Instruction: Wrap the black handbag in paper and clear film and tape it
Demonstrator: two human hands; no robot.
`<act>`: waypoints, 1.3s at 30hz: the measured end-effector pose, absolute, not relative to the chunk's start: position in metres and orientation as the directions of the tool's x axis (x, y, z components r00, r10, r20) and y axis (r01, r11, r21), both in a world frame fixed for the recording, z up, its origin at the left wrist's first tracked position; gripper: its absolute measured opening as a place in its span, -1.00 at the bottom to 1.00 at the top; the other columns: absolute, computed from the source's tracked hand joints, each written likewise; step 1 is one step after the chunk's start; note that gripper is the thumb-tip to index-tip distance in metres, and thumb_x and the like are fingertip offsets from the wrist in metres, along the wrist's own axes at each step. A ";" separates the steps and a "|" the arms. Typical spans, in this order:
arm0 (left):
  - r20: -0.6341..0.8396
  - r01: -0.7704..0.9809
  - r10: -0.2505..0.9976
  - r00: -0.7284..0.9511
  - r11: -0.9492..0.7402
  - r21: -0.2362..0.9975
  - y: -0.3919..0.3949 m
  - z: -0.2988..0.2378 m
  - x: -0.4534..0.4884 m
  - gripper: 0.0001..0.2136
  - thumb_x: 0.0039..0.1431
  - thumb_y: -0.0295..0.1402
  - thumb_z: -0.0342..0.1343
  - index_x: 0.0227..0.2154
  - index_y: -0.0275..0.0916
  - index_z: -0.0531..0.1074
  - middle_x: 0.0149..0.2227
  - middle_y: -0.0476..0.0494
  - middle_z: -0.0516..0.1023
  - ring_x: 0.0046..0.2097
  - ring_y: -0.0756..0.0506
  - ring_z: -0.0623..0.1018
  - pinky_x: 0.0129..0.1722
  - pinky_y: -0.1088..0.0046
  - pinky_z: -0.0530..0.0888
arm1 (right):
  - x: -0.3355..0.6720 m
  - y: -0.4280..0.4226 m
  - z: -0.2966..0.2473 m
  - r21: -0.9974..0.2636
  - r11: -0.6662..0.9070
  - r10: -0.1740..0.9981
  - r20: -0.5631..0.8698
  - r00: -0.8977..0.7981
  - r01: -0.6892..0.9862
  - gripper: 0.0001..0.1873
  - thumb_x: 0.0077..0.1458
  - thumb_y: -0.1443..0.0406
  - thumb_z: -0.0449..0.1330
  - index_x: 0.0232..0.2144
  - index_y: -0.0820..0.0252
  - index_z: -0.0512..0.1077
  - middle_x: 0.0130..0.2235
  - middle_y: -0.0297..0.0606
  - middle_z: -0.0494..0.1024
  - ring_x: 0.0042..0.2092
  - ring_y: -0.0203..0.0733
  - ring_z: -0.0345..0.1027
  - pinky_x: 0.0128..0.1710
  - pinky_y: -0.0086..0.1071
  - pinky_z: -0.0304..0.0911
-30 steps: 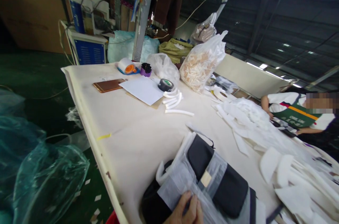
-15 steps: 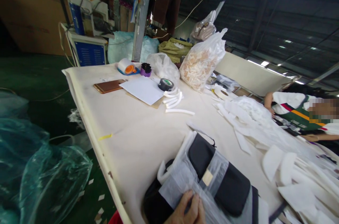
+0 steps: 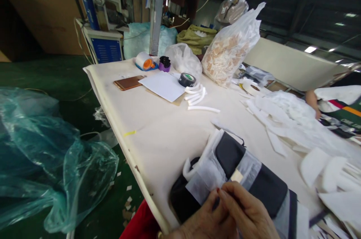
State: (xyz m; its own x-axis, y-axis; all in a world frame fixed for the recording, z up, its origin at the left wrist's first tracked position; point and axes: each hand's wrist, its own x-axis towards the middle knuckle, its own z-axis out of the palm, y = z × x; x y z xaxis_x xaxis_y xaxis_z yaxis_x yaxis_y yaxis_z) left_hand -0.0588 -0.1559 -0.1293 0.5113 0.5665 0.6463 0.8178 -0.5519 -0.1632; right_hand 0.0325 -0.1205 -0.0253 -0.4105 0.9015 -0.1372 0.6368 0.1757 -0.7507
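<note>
A black bag (image 3: 270, 190) lies at the table's near edge, partly wrapped in translucent sheets (image 3: 207, 178), with white foam tubing along one side. A small beige tab (image 3: 237, 175) sits on its middle band. Over the bag, my left hand (image 3: 210, 214) is closed in a pinch at the edge of a translucent sheet. My right hand (image 3: 248, 209) is closed too, its fingertips pressed together and meeting those of the left. Whatever is between the right fingertips is hidden. Both hands cover the lower part of the bag.
On the table are a phone (image 3: 128, 83), white paper (image 3: 163, 85), black tape (image 3: 187, 79), foam tubes (image 3: 203, 108) and a bag of scraps (image 3: 229, 50). White foam pieces (image 3: 335, 171) spread to the right, near a co-worker's arm (image 3: 312, 103). Teal plastic (image 3: 56, 156) lies on the left.
My right hand has come into view and joined the left at the sheet. The view has shifted, so the table and bag sit further right or lower.
</note>
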 end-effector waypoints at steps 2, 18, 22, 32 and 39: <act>0.671 0.823 0.557 0.489 -0.549 -0.144 -0.156 -0.123 -0.062 -0.67 0.22 -0.34 -0.13 -0.01 -0.33 0.31 0.04 -0.18 0.34 0.01 -0.23 0.34 -0.01 0.17 0.26 | 0.033 -0.116 -0.040 -0.731 0.116 0.922 -0.172 -0.346 0.673 -0.70 0.08 0.09 0.04 -0.52 0.14 0.36 -0.55 -0.42 0.38 -0.47 -0.30 0.29 -0.45 -0.52 0.21; 0.517 0.761 0.640 0.568 -0.648 -0.032 -0.162 -0.117 -0.065 -0.53 0.20 -0.11 -0.15 0.03 -0.34 0.28 0.09 -0.32 0.25 0.07 -0.41 0.27 -0.02 -0.07 0.15 | 0.021 -0.103 -0.052 -0.533 0.069 0.957 -0.203 -0.206 0.844 -0.62 -0.02 -0.01 0.07 -0.65 0.11 0.34 -0.66 -0.38 0.36 -0.56 -0.24 0.24 -0.50 -0.39 0.12; 0.475 0.741 0.659 0.583 -0.671 0.022 -0.164 -0.112 -0.066 -0.56 0.23 -0.19 -0.19 0.09 -0.30 0.20 0.15 -0.25 0.19 0.16 -0.35 0.16 0.05 -0.06 0.09 | 0.012 -0.101 -0.052 -0.377 0.011 0.974 -0.204 -0.094 0.926 -0.54 -0.06 -0.09 0.07 -0.70 0.11 0.26 -0.65 -0.35 0.35 -0.52 -0.20 0.24 -0.48 -0.36 0.07; 0.388 0.740 0.699 0.601 -0.670 0.059 -0.169 -0.097 -0.074 -0.58 0.22 -0.15 -0.18 -0.08 -0.38 0.35 0.00 -0.31 0.33 0.14 -0.41 0.19 0.12 -0.04 -0.01 | 0.019 -0.094 -0.032 -0.416 0.092 0.895 -0.363 -0.258 0.905 -0.77 0.01 0.24 0.00 -0.59 0.16 0.35 -0.55 -0.31 0.43 -0.45 -0.21 0.29 -0.43 -0.40 0.09; 0.392 0.750 0.705 0.591 -0.659 0.052 -0.170 -0.096 -0.076 -0.57 0.22 -0.15 -0.20 -0.04 -0.38 0.32 0.06 -0.31 0.27 0.15 -0.43 0.18 0.12 -0.01 -0.02 | 0.011 -0.094 -0.028 -0.301 0.030 0.923 -0.357 -0.142 0.953 -0.81 0.01 0.29 0.08 -0.57 0.17 0.43 -0.49 -0.26 0.51 -0.37 -0.16 0.35 -0.39 -0.39 0.11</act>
State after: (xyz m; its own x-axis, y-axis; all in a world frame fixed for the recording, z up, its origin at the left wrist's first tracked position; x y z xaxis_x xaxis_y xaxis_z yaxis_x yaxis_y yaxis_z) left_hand -0.0755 -0.1703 -0.0963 0.5913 0.7046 0.3924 0.7504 -0.6589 0.0524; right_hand 0.0115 -0.0941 -0.0281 -0.1419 0.9233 -0.3570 0.9531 0.0300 -0.3011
